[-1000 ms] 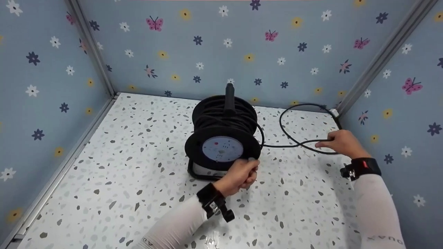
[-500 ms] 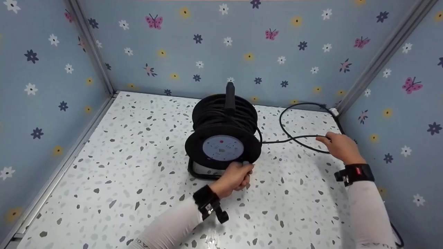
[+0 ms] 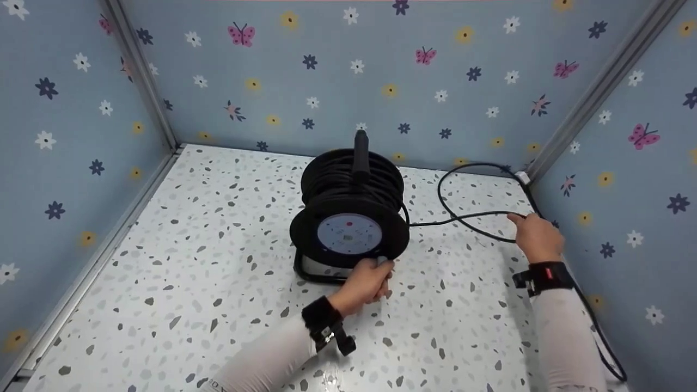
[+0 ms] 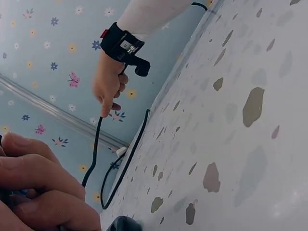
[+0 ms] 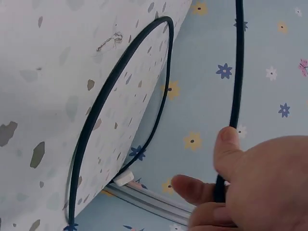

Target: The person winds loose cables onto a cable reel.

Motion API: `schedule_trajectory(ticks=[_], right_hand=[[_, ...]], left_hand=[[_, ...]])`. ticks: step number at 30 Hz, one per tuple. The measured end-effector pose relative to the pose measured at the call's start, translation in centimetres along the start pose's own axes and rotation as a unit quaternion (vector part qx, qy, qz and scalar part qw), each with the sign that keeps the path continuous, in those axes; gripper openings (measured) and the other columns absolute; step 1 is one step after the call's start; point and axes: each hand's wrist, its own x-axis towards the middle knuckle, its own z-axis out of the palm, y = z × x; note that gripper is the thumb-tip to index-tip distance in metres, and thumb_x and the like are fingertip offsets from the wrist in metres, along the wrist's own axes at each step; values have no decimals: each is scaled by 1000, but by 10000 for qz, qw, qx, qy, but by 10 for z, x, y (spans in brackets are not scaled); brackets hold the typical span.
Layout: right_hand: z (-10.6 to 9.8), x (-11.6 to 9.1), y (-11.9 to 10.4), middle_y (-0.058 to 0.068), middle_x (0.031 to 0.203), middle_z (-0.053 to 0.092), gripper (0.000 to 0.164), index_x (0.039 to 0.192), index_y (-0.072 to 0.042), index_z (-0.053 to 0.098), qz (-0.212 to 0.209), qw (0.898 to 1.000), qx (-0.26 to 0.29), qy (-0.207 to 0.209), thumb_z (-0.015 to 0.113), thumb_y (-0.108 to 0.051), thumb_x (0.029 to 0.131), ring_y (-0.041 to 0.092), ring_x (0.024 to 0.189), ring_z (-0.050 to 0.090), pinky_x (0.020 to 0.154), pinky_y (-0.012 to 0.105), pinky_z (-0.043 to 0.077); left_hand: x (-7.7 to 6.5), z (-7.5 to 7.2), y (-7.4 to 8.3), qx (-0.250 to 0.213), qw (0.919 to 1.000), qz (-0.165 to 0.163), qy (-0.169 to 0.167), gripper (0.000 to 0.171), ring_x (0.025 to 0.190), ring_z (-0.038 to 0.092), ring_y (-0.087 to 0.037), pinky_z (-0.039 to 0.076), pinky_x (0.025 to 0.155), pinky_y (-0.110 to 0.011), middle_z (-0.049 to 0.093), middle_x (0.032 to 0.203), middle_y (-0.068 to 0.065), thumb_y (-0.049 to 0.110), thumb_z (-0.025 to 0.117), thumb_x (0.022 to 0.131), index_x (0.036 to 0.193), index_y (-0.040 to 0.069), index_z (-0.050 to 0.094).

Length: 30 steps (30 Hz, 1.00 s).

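A black cable reel [image 3: 332, 182] stands on its tubular frame in the middle of the head view, with cable wound round its drum. Its front disc carries a pale round socket panel [image 3: 348, 234] with a red dot at the top. My left hand [image 3: 365, 286] grips the small grey knob [image 3: 383, 259] low on the disc's right side. From the drum a loose black cable [image 3: 430, 224] runs right to my right hand [image 3: 539, 239], which holds it between thumb and curled fingers. The right wrist view shows the cable [image 5: 238, 72] passing through that hand.
A loop of cable [image 3: 440, 190] lies by the back right corner, near a small white block [image 3: 523, 178]. More cable [image 3: 615, 373] trails down beside my right forearm. Blue flowered panels [image 3: 354, 81] wall in the speckled tabletop [image 3: 218, 261] at the back and sides.
The disc has turned a little, and my left hand has moved slightly left and down with the knob. My right hand has come a bit lower, and its forearm has shifted left.
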Motion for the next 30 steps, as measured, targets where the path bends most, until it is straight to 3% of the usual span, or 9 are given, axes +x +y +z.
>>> schedule_trajectory(ticks=[2,5,8,10,12,14,21,25,30], right_hand=[[-3,6,1,20,68,55,77,105,10,61,-148,9987,-215,433,40,-64,117,40,59,58,50,48,43],[-8,16,8,8,57,39,65,83,-2,51,-1053,9825,-572,1425,51,-59,116,30,45,42,43,42,28],[-12,24,19,-3,56,24,59,72,-13,39,-2207,9430,-842,2342,72,-47,109,21,42,26,44,38,16],[-12,26,25,-6,58,20,60,70,-16,37,-2843,9150,-991,2686,81,-40,103,18,43,21,45,37,13],[-8,26,28,-8,58,20,60,68,-18,38,-3197,9007,-1008,2762,84,-39,100,16,43,21,44,36,13],[0,22,28,-7,56,23,59,67,-18,40,-3283,9000,-1005,2686,82,-40,101,16,43,23,43,36,14],[46,4,18,-6,54,29,56,67,-20,42,-2941,9305,-524,2118,80,-39,104,17,43,27,45,35,17],[65,-7,11,-7,55,27,56,68,-19,41,-2955,9316,-197,2108,87,-33,97,16,43,27,45,36,18],[74,-14,1,-8,57,27,40,78,-16,55,-2931,9348,82,2005,90,-28,94,17,45,28,48,36,20]], left_hand=[[0,-1,0,19,10000,-30,-52,34,41,36,-8,23,38,-22,49,51,3,27,58,111,81,12,63],[-1,-5,-2,41,9999,-62,-104,36,41,36,-8,24,38,-22,49,52,3,28,58,112,83,6,63],[-3,-12,-5,127,9999,-76,-35,38,42,39,-8,27,38,-21,49,53,3,29,60,111,89,-2,65],[-6,-18,-7,222,9997,-91,51,38,43,40,-8,29,39,-21,50,53,3,28,62,110,92,-5,66],[-8,-24,-9,318,9994,-120,117,37,43,41,-8,30,39,-21,51,53,2,27,62,110,93,-5,67],[-11,-30,-10,441,9988,-136,161,38,44,41,-8,31,40,-21,51,54,3,29,62,111,94,-5,68],[-21,-53,-9,695,9963,-345,362,39,45,44,-8,33,42,-21,54,57,2,28,58,114,98,-6,69],[-27,-67,-8,711,9953,-507,413,38,44,41,-8,30,40,-21,55,59,1,30,58,113,100,-5,68],[-33,-84,-9,589,9962,-589,264,39,42,34,-7,27,38,-23,54,59,3,35,60,112,101,-2,67]])
